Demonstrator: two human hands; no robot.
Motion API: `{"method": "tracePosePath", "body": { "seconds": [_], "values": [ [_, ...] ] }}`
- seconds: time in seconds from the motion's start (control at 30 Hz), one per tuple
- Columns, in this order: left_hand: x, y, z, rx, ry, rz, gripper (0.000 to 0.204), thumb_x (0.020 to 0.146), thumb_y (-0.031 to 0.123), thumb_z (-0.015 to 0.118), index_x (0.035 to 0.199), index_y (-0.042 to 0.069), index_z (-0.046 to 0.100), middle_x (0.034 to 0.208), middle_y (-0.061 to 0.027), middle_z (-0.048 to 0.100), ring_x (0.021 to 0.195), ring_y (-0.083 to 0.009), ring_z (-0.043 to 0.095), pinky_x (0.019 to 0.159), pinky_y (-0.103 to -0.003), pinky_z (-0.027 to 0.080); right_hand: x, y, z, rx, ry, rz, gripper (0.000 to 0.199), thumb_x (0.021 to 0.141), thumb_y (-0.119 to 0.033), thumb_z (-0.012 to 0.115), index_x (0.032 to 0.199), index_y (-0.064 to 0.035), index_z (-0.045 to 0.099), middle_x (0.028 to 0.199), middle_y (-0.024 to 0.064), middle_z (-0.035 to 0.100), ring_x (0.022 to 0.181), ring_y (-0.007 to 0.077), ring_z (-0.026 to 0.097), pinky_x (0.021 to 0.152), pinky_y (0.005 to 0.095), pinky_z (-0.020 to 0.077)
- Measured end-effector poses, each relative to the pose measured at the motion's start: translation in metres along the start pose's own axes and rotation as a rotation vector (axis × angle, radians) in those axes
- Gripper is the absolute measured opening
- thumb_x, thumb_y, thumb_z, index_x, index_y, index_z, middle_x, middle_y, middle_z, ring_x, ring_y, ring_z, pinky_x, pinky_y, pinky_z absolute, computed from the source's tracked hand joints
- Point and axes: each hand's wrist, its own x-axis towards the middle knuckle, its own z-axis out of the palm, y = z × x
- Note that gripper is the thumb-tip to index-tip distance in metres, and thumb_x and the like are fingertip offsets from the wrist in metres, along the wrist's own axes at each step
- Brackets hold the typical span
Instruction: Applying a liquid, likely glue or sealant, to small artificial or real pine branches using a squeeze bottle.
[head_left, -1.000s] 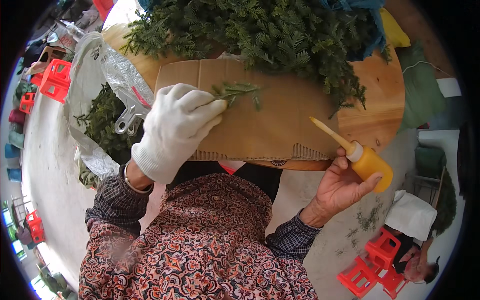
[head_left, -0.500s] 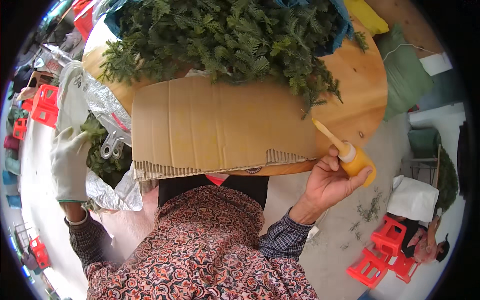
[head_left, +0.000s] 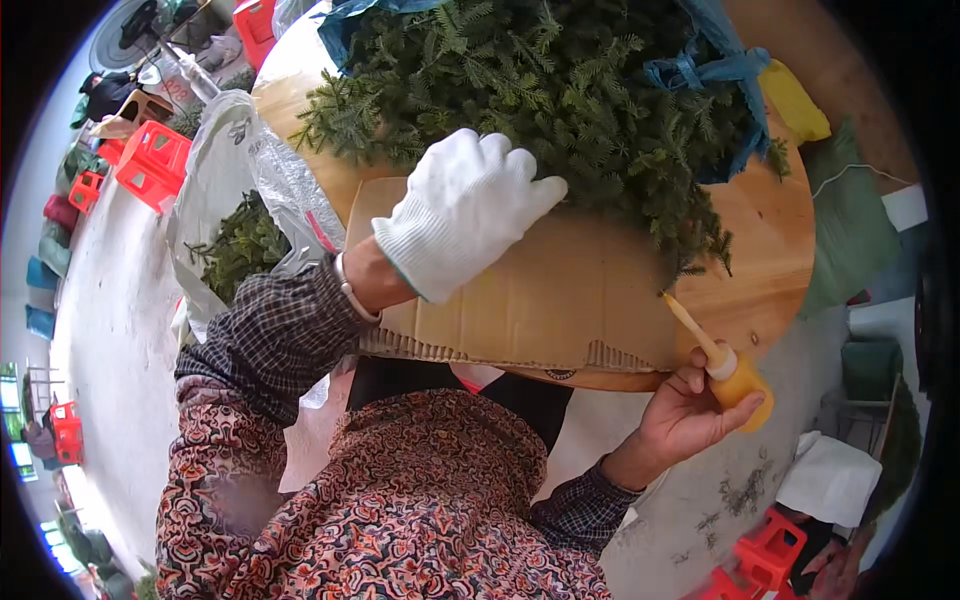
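Note:
My left hand [head_left: 470, 205], in a white knit glove, hovers over the cardboard sheet [head_left: 530, 310] at the near edge of a pile of green fir sprigs [head_left: 560, 110]. Its thumb stands out from the bent fingers, and nothing shows in it; the fingertips are hidden below. Bare, my right hand [head_left: 695, 415] is wrapped round a yellow squeeze bottle [head_left: 742, 390] at the table's right front edge. The bottle's long, pale nozzle points up and left, its tip near the cardboard's right edge, just below the sprigs.
A round wooden table [head_left: 770, 240] carries the cardboard and the blue bag [head_left: 745, 75] around the sprigs. At the left hangs a whitish plastic bag [head_left: 215, 160] with more greenery [head_left: 245, 240]. Red stools [head_left: 152, 165] stand on the floor. A green sack [head_left: 850, 230] leans at the right.
My left hand has swung up and right from the plastic bag to above the cardboard, leaving the greenery there. My right hand still holds the squeeze bottle. The whole view has shifted.

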Motion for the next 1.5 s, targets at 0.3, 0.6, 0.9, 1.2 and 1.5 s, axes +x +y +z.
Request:
{"method": "tracePosePath", "body": {
  "seconds": [0.3, 0.6, 0.9, 1.2, 1.5],
  "values": [
    [-0.034, 0.012, -0.031, -0.205, -0.015, 0.045, 0.013, 0.071, 0.015, 0.061, 0.084, 0.014, 0.06, 0.073, -0.0021, 0.051, 0.067, -0.0198, 0.05, 0.062, -0.031, 0.043, 0.002, -0.001, -0.011, -0.044, -0.038, 0.015, 0.056, 0.09, -0.045, 0.058, 0.115, 0.0031, 0.047, 0.1, 0.02, 0.06, 0.07, 0.0215, 0.06, 0.047, 0.018, 0.0466],
    [-0.078, 0.006, -0.028, -0.464, -0.069, 0.144, 0.015, 0.072, 0.017, 0.061, 0.087, 0.015, 0.059, 0.084, -0.0013, 0.054, 0.076, -0.0178, 0.052, 0.073, -0.028, 0.044, -0.005, 0.002, 0.001, -0.119, -0.049, 0.008, 0.058, 0.089, -0.039, 0.061, 0.121, 0.0066, 0.042, 0.103, 0.0223, 0.055, 0.068, 0.0194, 0.056, 0.053, 0.0186, 0.0475],
    [-0.091, -0.022, -0.009, -0.426, -0.058, 0.369, 0.021, 0.067, 0.012, 0.066, 0.088, 0.016, 0.064, 0.094, 0.0012, 0.057, 0.084, -0.0156, 0.054, 0.079, -0.031, 0.044, -0.018, 0.013, 0.025, -0.055, -0.222, 0.143, 0.056, 0.087, -0.034, 0.065, 0.122, 0.0033, 0.042, 0.113, 0.0229, 0.052, 0.075, 0.0224, 0.057, 0.053, 0.0192, 0.0485],
    [-0.099, -0.037, -0.029, -0.631, -0.023, 0.075, 0.019, 0.066, 0.012, 0.07, 0.085, 0.013, 0.068, 0.095, -0.0001, 0.058, 0.085, -0.0169, 0.054, 0.078, -0.03, 0.045, -0.026, 0.029, 0.032, 0.004, -0.217, 0.215, 0.055, 0.087, -0.04, 0.063, 0.125, -0.0038, 0.045, 0.116, 0.024, 0.052, 0.073, 0.0218, 0.059, 0.053, 0.0219, 0.0499],
    [-0.114, -0.01, -0.027, -0.652, 0.003, -0.322, 0.02, 0.068, 0.015, 0.074, 0.086, 0.01, 0.069, 0.089, -0.0007, 0.059, 0.083, -0.0182, 0.053, 0.076, -0.031, 0.043, -0.042, 0.049, 0.047, -0.187, -0.293, 0.15, 0.052, 0.087, -0.038, 0.065, 0.119, 0.0002, 0.048, 0.11, 0.0254, 0.056, 0.07, 0.017, 0.054, 0.053, 0.019, 0.0457]
  ]
}}
